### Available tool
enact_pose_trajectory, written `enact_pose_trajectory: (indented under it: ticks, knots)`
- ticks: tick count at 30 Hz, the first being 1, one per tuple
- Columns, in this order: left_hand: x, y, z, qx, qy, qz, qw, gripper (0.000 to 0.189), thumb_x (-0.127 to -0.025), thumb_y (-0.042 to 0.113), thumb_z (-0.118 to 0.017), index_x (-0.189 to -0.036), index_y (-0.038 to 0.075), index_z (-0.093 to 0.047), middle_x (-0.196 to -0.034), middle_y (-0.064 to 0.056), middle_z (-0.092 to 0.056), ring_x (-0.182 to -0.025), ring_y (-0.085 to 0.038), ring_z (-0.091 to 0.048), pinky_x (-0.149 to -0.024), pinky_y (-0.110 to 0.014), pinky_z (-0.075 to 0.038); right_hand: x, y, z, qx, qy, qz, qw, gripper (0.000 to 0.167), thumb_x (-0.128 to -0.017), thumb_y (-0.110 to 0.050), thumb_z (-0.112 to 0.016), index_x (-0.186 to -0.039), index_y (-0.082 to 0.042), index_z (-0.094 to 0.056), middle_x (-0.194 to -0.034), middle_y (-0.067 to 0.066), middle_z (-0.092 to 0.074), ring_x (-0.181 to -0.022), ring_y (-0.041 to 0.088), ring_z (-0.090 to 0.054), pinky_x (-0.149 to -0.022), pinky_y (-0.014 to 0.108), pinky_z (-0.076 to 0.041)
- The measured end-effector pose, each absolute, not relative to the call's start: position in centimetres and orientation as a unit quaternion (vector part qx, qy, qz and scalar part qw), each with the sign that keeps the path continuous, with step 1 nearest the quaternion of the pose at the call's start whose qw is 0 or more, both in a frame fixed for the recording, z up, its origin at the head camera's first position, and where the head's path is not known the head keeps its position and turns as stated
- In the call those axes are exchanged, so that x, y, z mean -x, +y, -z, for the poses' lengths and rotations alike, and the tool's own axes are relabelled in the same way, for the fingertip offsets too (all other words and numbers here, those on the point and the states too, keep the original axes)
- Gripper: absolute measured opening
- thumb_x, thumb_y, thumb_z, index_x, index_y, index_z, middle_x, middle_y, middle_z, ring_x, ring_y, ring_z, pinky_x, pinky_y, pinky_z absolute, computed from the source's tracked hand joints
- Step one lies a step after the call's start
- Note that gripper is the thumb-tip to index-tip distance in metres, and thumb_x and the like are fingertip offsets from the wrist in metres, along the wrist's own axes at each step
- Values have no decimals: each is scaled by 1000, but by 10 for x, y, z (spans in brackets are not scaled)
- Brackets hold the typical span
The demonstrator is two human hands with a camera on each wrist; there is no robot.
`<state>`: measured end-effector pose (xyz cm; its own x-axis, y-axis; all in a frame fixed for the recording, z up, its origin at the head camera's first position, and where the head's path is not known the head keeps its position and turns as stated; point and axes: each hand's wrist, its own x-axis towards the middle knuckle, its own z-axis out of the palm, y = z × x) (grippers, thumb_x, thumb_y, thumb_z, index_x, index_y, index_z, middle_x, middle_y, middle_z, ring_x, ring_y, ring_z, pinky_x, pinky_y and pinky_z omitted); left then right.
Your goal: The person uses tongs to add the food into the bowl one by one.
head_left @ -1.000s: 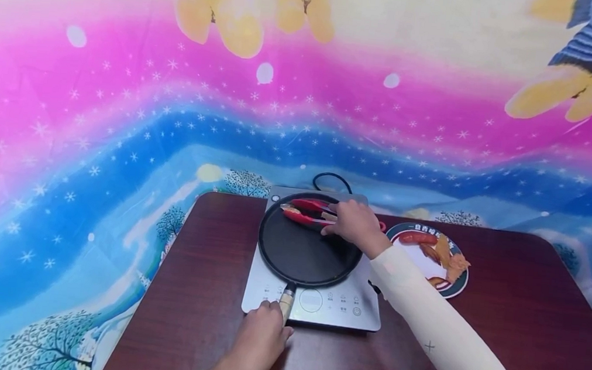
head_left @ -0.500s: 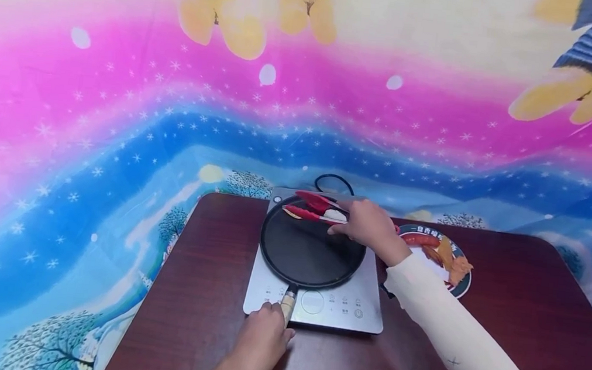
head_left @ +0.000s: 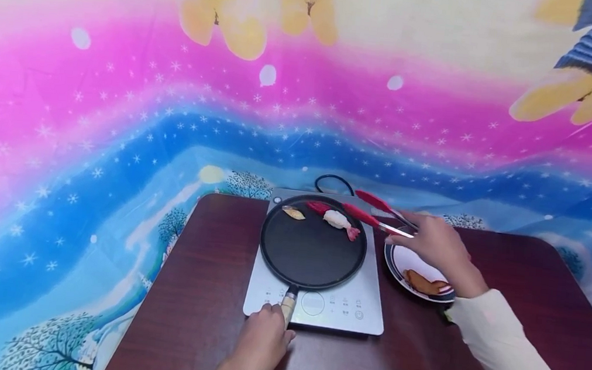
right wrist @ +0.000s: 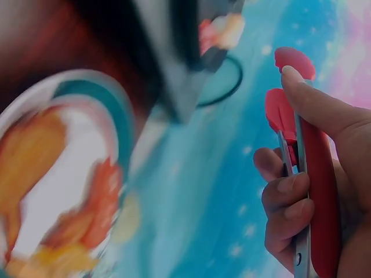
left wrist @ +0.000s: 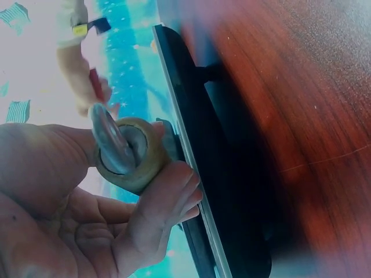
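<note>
My left hand [head_left: 260,337] grips the pale wooden handle [head_left: 288,306] of a flat black frying pan [head_left: 308,256]; its metal end loop [left wrist: 113,139] shows in the left wrist view. In my right hand [head_left: 436,244] is a pair of red-tipped tongs [right wrist: 322,202], spread apart with nothing between the tips. In the head view they hang between the pan and the plate. Along the pan's far side lie a small yellowish piece [head_left: 293,213], a dark red piece [head_left: 318,208] and a white shrimp-sushi-like piece with a pink tail [head_left: 337,220].
The pan sits on a silver induction cooker [head_left: 331,320]; a black cord [head_left: 335,176] loops behind. To its right, partly hidden by my right hand, a plate [head_left: 394,270] bears a brown piece [head_left: 425,282] and a reddish sausage-like piece [right wrist: 103,200]. A patterned cloth [head_left: 121,134] hangs behind the table.
My right hand has moved right with the tongs, from over the pan towards the plate. The white piece with the pink tail now lies uncovered in the pan. My left hand stays on the handle.
</note>
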<state>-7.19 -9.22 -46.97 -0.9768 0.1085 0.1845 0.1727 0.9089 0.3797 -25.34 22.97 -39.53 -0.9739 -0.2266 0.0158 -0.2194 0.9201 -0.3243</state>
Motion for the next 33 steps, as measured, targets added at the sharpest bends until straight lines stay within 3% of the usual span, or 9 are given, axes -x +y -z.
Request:
enact_pose_trajectory:
  ticks: [7,12,17,19,21,24,28,33]
  knots:
    - [72,-92,469,73,-975,194,81,38,-74,21,-90,-86,-4,-65,-72,-12,-60,-60,-30,-65,-56,-40,-54,234,282,408,81,986,142,41,103,-79,-72,-73,-151,-4,-48,-55,1,-45,-53,17,-38,-48,32,-33]
    - [72,-91,469,77,-975,189,84,38,-74,22,-90,-86,-5,-66,-72,-11,-60,-59,-30,-65,-56,-40,-54,220,307,415,76,987,123,73,104,-79,-71,-74,-150,1,-46,-56,3,-50,-55,16,-40,-50,32,-34]
    - [72,-90,468,72,-976,189,80,38,-74,21,-90,-87,-5,-66,-73,-12,-61,-60,-30,-66,-56,-40,-54,210,325,423,76,987,112,91,95,-82,-61,-77,-147,2,-49,-59,5,-51,-57,17,-42,-53,33,-35]
    - [72,-89,468,70,-976,189,79,38,-74,21,-90,-87,-5,-66,-73,-12,-61,-61,-30,-66,-56,-40,-54,206,331,424,78,986,106,99,93,-81,-60,-78,-145,2,-51,-70,15,-63,-63,23,-52,-55,37,-44]
    - [72,-90,467,71,-976,191,79,38,-74,21,-90,-86,-5,-66,-72,-12,-60,-60,-30,-66,-56,-40,-54,204,337,426,79,986,101,109,96,-78,-62,-80,-144,2,-53,-92,27,-70,-74,30,-62,-61,46,-53]
    - [73,-89,466,71,-976,192,71,37,-74,19,-90,-86,-6,-65,-72,-12,-60,-60,-29,-65,-56,-39,-54,201,346,429,75,985,91,127,103,-74,-68,-80,-141,6,-54,-117,40,-64,-88,37,-66,-70,55,-57]
    - [74,-89,465,68,-977,194,55,38,-74,20,-90,-87,-7,-66,-73,-12,-60,-61,-28,-65,-57,-39,-54,195,358,432,72,983,88,141,108,-72,-70,-80,-139,11,-54,-104,31,-69,-77,26,-60,-64,45,-56]
    - [73,-89,466,70,-977,192,60,39,-75,22,-90,-87,-6,-66,-74,-13,-61,-63,-31,-67,-57,-40,-55,187,371,436,78,981,96,151,102,-76,-66,-79,-139,11,-54,-71,4,-60,-65,17,-46,-57,31,-37]
